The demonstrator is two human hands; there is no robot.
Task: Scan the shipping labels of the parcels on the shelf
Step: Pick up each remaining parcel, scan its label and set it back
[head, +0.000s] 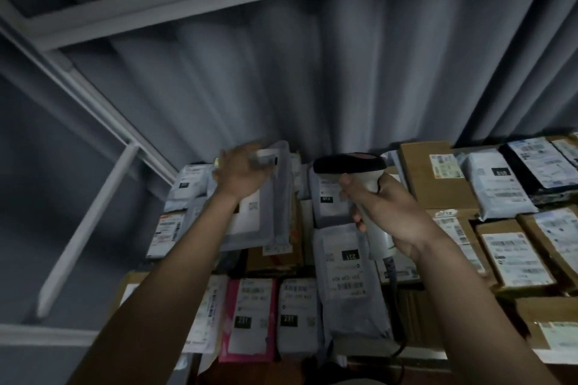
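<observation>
A grey poly-mailer parcel is held at centre-left of the frame, raised off the stack beneath it and tilted, its white shipping label facing the camera. The left hand grips the parcel at its upper edge, fingers curled over the top; motion blur obscures the fingertips. The right hand, just right of centre, is closed round the pale handle of a barcode scanner. The scanner's dark head points away from the camera toward the back of the shelf, and its cable hangs down over the parcels below.

Directly under the scanner lie two further grey mailers, one marked with a black tag and a lower one bearing a label with barcodes. At lower centre, a pink mailer lies beside a white mailer, both labelled. Brown cardboard boxes with labels occupy the right half of the frame, together with a white mailer and a black mailer at the upper right of the stack. More labelled mailers lie at the left edge of the stack.

The white shelf frame runs diagonally across the upper left. A grey pleated curtain fills the background behind the shelf.
</observation>
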